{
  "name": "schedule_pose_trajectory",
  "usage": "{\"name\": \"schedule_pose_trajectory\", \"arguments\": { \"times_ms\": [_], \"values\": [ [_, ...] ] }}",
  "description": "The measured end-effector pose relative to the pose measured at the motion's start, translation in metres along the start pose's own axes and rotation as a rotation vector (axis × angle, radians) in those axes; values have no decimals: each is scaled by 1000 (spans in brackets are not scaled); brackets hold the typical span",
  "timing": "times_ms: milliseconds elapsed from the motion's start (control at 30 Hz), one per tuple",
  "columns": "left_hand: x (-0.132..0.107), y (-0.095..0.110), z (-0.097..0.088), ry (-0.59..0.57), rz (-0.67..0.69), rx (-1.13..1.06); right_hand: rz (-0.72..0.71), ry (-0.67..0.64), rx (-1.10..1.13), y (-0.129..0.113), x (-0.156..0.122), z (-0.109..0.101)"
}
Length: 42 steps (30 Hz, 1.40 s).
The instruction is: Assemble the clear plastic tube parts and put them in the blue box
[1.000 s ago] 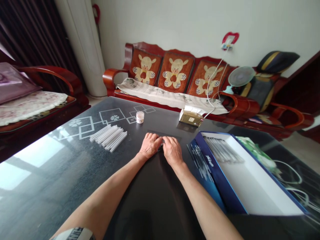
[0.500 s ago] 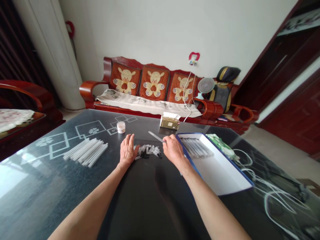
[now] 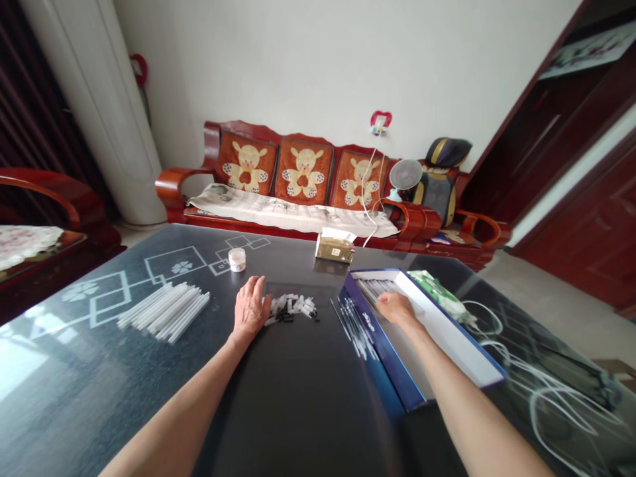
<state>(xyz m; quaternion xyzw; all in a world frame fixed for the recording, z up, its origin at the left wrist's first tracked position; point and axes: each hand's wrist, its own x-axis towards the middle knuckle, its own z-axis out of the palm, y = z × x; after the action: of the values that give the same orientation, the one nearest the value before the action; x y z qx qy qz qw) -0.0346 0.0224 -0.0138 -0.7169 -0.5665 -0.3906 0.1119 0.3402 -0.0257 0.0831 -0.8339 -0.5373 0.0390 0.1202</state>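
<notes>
My left hand (image 3: 251, 308) rests flat on the dark glass table with its fingers apart, holding nothing. Just right of it lies a small heap of white-and-black pieces (image 3: 291, 308). My right hand (image 3: 396, 307) is curled inside an open blue-and-white box (image 3: 437, 331), close to a row of thin white tubes (image 3: 376, 289) in it. Its fingertips are hidden, so I cannot tell whether it holds anything. A bundle of loose white tubes (image 3: 163, 313) lies farther left on the table.
Thin dark-and-white sticks (image 3: 354, 326) lie on the box's blue flap. A small white jar (image 3: 237, 260) and a tan packet (image 3: 334, 248) stand at the table's far side. A green-and-white package (image 3: 437, 291) sits behind the box, and white cords (image 3: 541, 391) trail on the right.
My right hand has moved right, from beside the heap into the box. The white tube it held earlier no longer shows. My left hand has barely moved, and the view has shifted slightly.
</notes>
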Motion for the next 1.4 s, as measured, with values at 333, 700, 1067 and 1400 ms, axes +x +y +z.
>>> {"name": "schedule_pose_trajectory", "arguments": {
  "times_ms": [333, 700, 1067, 1400],
  "values": [
    [-2, 0, 1, 1, 19, -9, -94, 52, -31, -10, 5, 9],
    [-5, 11, -19, -188, 83, -13, -733, 508, 480, -101, -98, 67],
    [-38, -50, -88, -296, -169, 319, -663, 322, 370, -119, -138, 119],
    [-47, -41, -114, -435, -176, 317, -657, 317, 289, -122, -142, 115]
  ]
}}
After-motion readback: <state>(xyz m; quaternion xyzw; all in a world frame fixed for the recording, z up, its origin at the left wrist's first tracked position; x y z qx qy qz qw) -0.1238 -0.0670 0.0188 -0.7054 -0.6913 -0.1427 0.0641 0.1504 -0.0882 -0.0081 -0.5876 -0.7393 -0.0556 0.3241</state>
